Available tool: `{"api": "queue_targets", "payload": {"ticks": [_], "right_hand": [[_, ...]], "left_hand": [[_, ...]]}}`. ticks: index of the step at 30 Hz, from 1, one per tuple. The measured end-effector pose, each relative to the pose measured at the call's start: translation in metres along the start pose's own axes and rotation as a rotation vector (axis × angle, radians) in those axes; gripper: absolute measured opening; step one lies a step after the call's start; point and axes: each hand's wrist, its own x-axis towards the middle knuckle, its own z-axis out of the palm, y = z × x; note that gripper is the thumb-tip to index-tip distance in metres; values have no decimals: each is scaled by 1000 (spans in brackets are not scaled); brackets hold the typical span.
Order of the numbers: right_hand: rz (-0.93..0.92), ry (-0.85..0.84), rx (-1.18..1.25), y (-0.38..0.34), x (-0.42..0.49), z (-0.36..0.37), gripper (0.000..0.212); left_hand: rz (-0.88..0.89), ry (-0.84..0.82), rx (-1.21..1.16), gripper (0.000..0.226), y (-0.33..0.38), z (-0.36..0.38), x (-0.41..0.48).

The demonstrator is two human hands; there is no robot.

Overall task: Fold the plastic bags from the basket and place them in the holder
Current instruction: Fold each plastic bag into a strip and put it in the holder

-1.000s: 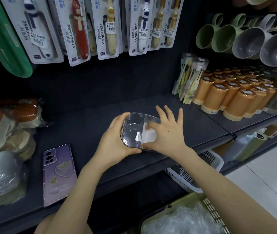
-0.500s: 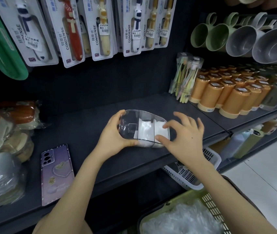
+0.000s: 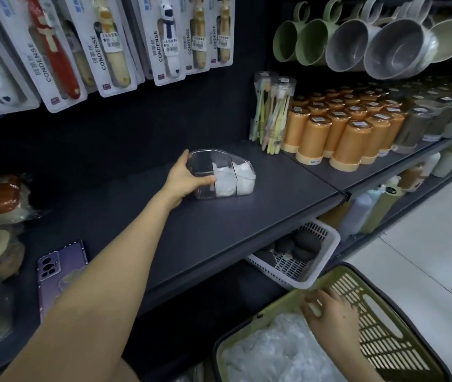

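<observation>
Presently, the left hand grips the 9 o'clock end of the clear holder, fingers and thumb curled round its walls; the holder stands on the dark shelf just above centre; folded white bags occupy its 2 compartments toward 3 o'clock; at 5 o'clock the right hand lies palm-down in the green basket, fingers bent over loose plastic bags; blur prevents confirming a grasp; a phone lies at 8 o'clock.

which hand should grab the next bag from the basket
Right. The right hand is down in the basket, right by the bags, so it probably needs only a short reach. The left hand is up on the shelf gripping the holder.
</observation>
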Motion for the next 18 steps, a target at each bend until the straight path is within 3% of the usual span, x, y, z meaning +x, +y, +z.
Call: {"api": "queue_targets", "payload": {"ticks": [2,5,10,14,18], "right_hand": [[9,-134,-55,5,-6,7,25],[3,-367,-118,12,-11,22,53],[30,-630,-199,19,-16,60,82],[102,-746,-289,26,-17,88,86],[90,-919,-460,42,-34,108,82]], "left_hand": [[-5,4,8,117,2,3,8],[-2,-4,77,121,0,5,4],[-6,19,479,92,-23,2,-53],[20,-26,859,74,-44,4,-113],[58,-47,1031,66,-55,5,-149]]}}
